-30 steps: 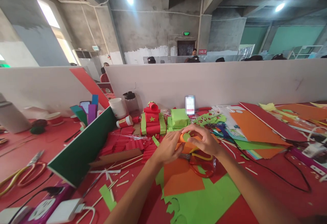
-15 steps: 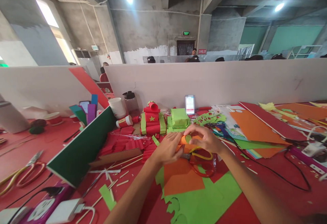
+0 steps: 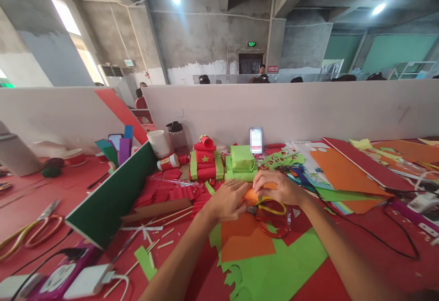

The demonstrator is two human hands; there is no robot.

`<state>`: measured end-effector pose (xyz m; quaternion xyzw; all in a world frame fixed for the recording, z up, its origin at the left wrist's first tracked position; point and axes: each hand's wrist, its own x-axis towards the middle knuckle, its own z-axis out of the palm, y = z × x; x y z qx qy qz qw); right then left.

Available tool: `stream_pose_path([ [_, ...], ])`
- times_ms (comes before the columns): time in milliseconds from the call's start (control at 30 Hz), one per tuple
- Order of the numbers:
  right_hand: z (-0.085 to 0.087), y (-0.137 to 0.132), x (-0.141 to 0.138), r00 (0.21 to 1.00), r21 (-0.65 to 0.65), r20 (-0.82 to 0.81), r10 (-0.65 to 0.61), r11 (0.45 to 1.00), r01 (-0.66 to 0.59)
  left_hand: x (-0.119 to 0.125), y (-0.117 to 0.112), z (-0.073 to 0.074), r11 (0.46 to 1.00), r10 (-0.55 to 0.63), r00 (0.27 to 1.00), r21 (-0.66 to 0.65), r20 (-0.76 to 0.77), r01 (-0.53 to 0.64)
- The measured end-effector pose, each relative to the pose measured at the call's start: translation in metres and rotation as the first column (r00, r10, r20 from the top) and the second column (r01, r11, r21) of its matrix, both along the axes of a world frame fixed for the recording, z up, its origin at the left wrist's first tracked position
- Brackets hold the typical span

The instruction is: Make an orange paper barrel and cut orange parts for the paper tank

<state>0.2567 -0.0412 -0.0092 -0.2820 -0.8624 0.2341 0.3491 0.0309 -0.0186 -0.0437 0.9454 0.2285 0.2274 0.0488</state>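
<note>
My left hand (image 3: pixel 229 198) and my right hand (image 3: pixel 277 188) meet over a small orange paper roll (image 3: pixel 253 195) and both close their fingers on it, low over the red table (image 3: pixel 51 196). The roll is mostly hidden by my fingers. Red and yellow scissors (image 3: pixel 272 218) lie just under my right hand, on an orange sheet (image 3: pixel 245 239) that overlaps a green sheet (image 3: pixel 284 266). Just beyond my hands stand a red paper model with a star (image 3: pixel 205 161) and a green paper box (image 3: pixel 242 160).
A green board (image 3: pixel 109 198) leans at the left, with folded red paper (image 3: pixel 168 193) and thin sticks beside it. Scissors (image 3: pixel 30 230), chargers and cables lie at front left. Paper sheets (image 3: pixel 343 168) and cables cover the right. A phone (image 3: pixel 255 140) leans on the white partition.
Both hands have sunk toward the table with the orange roll, and my fingers now cover more of it. The view has shifted only slightly.
</note>
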Motion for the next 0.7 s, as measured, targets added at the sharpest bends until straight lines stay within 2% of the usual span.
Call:
stream_pose_path([
  [167, 0.0019, -0.0016, 0.0021, 0.99, -0.036, 0.113, 0.082, 0.996, -0.078, 0.0007, -0.001, 0.0008, 0.998, -0.068, 0.997, -0.014, -0.041, 0.068],
  [300, 0.0028, -0.0041, 0.0012, 0.98, -0.059, 0.181, 0.082, 0.996, -0.073, 0.0012, -0.002, 0.0014, 0.998, -0.067, 0.996, -0.004, -0.067, 0.067],
  [700, 0.0041, -0.0079, -0.0017, 0.97, -0.158, 0.22, 0.102, 0.985, -0.067, 0.0029, -0.0008, -0.0047, 0.998, -0.053, 0.993, 0.009, -0.103, 0.054],
])
